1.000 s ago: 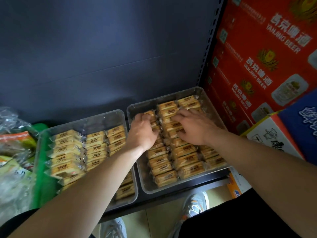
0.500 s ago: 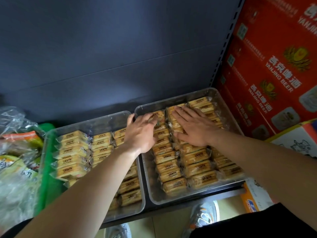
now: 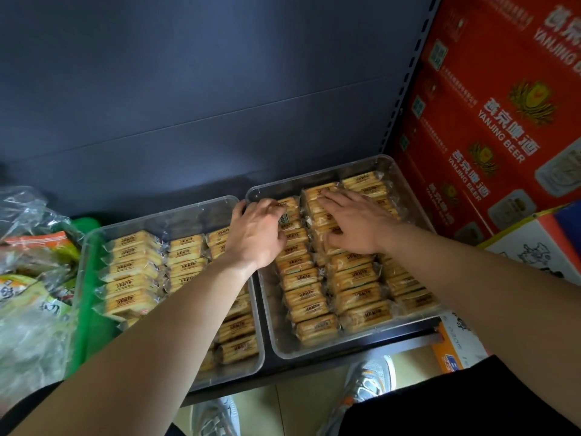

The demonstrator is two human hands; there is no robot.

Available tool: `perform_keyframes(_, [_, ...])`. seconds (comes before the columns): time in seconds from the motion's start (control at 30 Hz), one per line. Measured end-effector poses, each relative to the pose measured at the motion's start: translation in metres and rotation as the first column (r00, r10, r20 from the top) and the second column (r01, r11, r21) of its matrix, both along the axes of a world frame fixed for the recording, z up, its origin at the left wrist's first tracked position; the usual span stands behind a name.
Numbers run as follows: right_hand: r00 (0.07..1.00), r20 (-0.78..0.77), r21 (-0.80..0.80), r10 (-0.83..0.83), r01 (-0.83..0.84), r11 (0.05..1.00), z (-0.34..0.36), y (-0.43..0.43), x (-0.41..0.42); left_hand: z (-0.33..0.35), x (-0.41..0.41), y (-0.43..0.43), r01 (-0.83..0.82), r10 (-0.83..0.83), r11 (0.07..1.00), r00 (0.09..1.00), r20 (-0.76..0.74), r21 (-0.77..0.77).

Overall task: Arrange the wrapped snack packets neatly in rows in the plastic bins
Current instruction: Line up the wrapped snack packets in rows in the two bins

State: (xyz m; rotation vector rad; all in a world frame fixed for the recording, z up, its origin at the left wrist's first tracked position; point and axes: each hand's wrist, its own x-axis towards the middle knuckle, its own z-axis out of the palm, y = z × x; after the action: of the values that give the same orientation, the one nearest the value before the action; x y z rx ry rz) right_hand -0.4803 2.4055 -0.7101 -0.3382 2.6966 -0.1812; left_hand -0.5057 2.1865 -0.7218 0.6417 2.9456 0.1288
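dark shelf (image 3: 393,343), grey back panel (image 3: 188,89) — clear bins (image 3: 314,179), red beer cartons (image 3: 490,121)

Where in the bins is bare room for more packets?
Bare floor shows in the left bin between its back wall and the packets. The right bin has narrow strips along its left and front walls; elsewhere crowded.

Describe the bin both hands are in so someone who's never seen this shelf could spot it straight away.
Find the red beer cartons stacked at the right end of the dark shelf. The clear plastic bin right beside them is the one. Unlike the left bin, which borders a green container, it has the left hand and right hand on its snack packets.
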Motion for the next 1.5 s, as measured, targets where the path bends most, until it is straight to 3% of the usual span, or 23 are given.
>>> perform_keyframes(0.2, [0.995, 0.008, -0.061, -0.097, 0.098, 0.993, 0.019, 0.012, 0.018, 0.026, 0.015, -0.006, 0.054, -0.054, 0.997, 0.998, -0.01, -0.062])
perform_keyframes(0.37, [0.987, 0.104, -0.039, -0.125, 0.13, 0.991, 0.023, 0.032, 0.033, 0.022, 0.058, 0.002, 0.292, -0.252, 0.94, 0.944, 0.215, -0.179])
perform_keyframes(0.43, [0.987, 0.12, -0.019, -0.109, 0.112, 0.994, 0.021, 0.035, 0.035, 0.013, 0.066, 0.007, 0.379, -0.322, 0.891, 0.916, 0.239, -0.251])
perform_keyframes(0.57, [0.988, 0.109, 0.002, -0.113, 0.114, 0.993, 0.018, 0.032, 0.034, 0.008, 0.065, 0.015, 0.428, -0.329, 0.841, 0.89, 0.315, -0.331])
perform_keyframes(0.77, [0.991, 0.079, 0.025, -0.106, 0.104, 0.994, 0.013, 0.023, 0.027, 0.007, 0.061, 0.021, 0.43, -0.298, 0.828, 0.881, 0.366, -0.361])
perform_keyframes(1.5, [0.993, 0.058, 0.031, -0.102, 0.101, 0.994, 0.008, 0.025, 0.025, -0.002, 0.086, 0.028, 0.338, -0.219, 0.835, 0.928, 0.302, -0.434])
